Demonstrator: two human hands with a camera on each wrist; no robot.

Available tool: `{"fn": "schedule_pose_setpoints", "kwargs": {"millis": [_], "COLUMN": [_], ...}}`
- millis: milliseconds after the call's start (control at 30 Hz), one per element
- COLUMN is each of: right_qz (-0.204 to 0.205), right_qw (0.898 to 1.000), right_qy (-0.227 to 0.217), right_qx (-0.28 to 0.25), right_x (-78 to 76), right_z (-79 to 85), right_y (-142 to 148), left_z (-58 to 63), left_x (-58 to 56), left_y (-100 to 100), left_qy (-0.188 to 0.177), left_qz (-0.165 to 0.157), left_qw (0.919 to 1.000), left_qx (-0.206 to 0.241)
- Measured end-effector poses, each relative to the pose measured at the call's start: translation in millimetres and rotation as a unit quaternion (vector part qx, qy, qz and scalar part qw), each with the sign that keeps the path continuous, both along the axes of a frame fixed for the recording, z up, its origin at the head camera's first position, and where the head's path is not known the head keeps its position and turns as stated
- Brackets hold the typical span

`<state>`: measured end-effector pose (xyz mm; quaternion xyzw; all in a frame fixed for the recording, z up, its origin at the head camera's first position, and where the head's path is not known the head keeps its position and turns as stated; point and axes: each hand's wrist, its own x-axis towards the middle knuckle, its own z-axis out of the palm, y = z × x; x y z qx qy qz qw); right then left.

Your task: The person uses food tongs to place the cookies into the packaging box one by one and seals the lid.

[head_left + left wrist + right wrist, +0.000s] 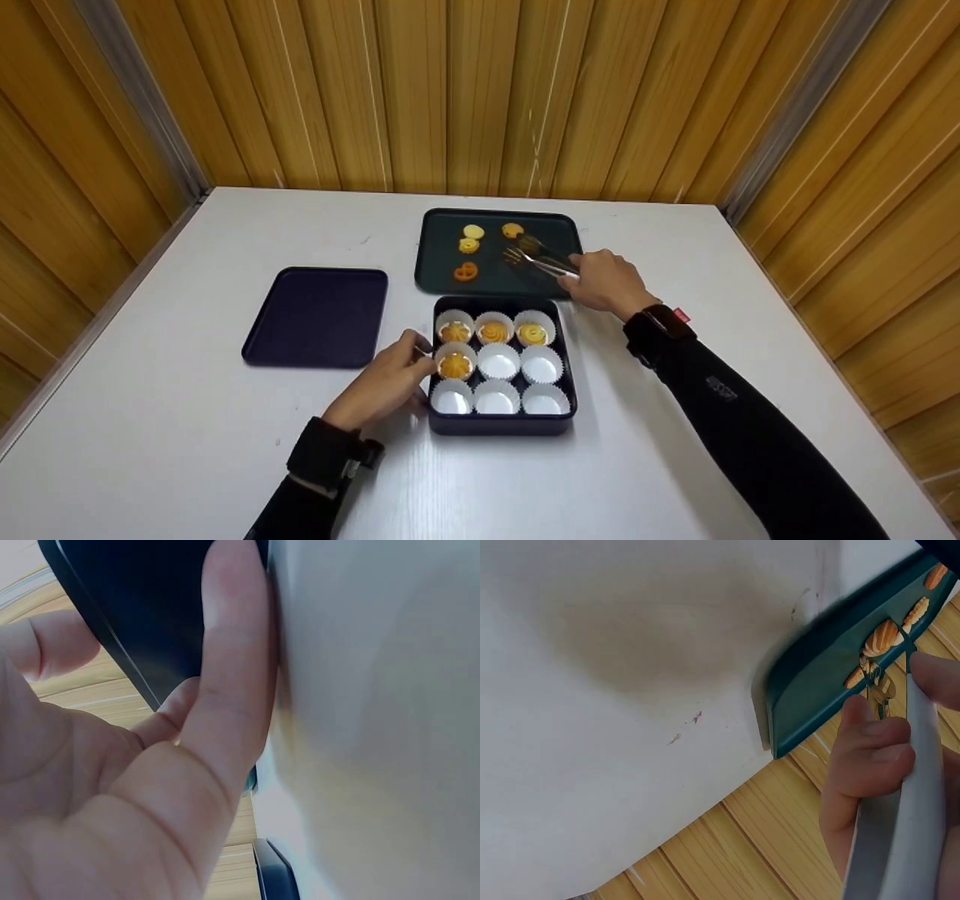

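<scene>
My right hand (pixel 606 281) grips metal serving tongs (pixel 551 266), their fork-like ends spread apart over the dark green tray (pixel 495 284). On that tray lie a pretzel-shaped cookie (pixel 466 271), a yellow swirl cookie (pixel 469 246), a pale round one (pixel 473 232) and a golden round one (pixel 512 230). A swirled cookie (pixel 883 637) overlaps the tongs' tips in the right wrist view. Against the left wall of a dark square box (pixel 501 426), my left hand (pixel 386 379) rests with extended fingers. White paper cups (pixel 499 362) fill the box; several, in the back and middle-left, hold cookies.
A dark purple square lid or tray (pixel 319 319) lies flat at the left on the white table (pixel 187 420). The green tray sits just behind the box. Wood-patterned walls (pixel 480 97) close off the back and both sides.
</scene>
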<state>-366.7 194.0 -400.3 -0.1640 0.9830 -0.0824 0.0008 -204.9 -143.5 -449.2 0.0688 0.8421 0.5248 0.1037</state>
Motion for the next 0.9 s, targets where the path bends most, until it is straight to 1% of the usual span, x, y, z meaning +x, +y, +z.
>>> {"fn": "schedule_pose_setpoints", "kwargs": {"millis": [267,467,700,900], "right_qz": [0.006,0.015,0.009,0.017], "right_qw": [1.0,0.999,1.0,0.999], "right_qy": [0.016,0.029,0.021,0.034], "right_qx": [-0.001,0.013,0.006,0.001], "right_x": [4.5,7.1,10.4,11.6], "right_z": [0.6,0.1,-0.8,0.4], "right_y": [6,12,22,36], "left_z": [0.7,0.6,-0.2,-0.6], "left_x": [0.0,-0.1,-0.9,-0.2], "left_y": [2,1,1,0], "left_qy": [0.007,-0.002,-0.007,-0.01], "left_qz": [0.003,0.002,0.002,0.008], "left_qw": [0.9999,1.0,1.0,0.9999], "left_qx": [-0.012,-0.002,0.002,0.006]}}
